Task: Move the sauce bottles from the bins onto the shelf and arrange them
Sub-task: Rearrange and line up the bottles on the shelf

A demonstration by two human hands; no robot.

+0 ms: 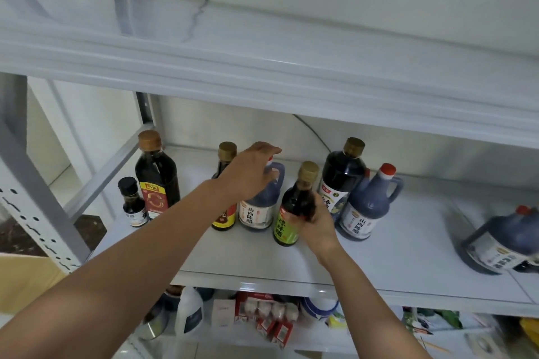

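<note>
Several dark sauce bottles stand on the white middle shelf (pixel 379 265). My right hand (pixel 316 227) grips a green-labelled bottle with a gold cap (pixel 294 207), upright on the shelf. My left hand (pixel 250 172) rests over the top of a vinegar jug with a white label (pixel 259 210), hiding its cap; whether it grips the jug is unclear. Behind it stands a slim gold-capped bottle (pixel 226 160). At the left are a tall red-labelled bottle (pixel 156 175) and a small black-capped bottle (pixel 132 202). To the right stand a tall dark bottle (pixel 344 175) and a red-capped jug (pixel 369 204).
A big dark jug (pixel 501 245) stands at the shelf's far right. The upper shelf (pixel 262 46) holds nothing in view. Below, the lowest shelf carries a white bottle (pixel 189 310), red packets (pixel 268 318) and other goods. A grey perforated upright (pixel 35 213) stands at left.
</note>
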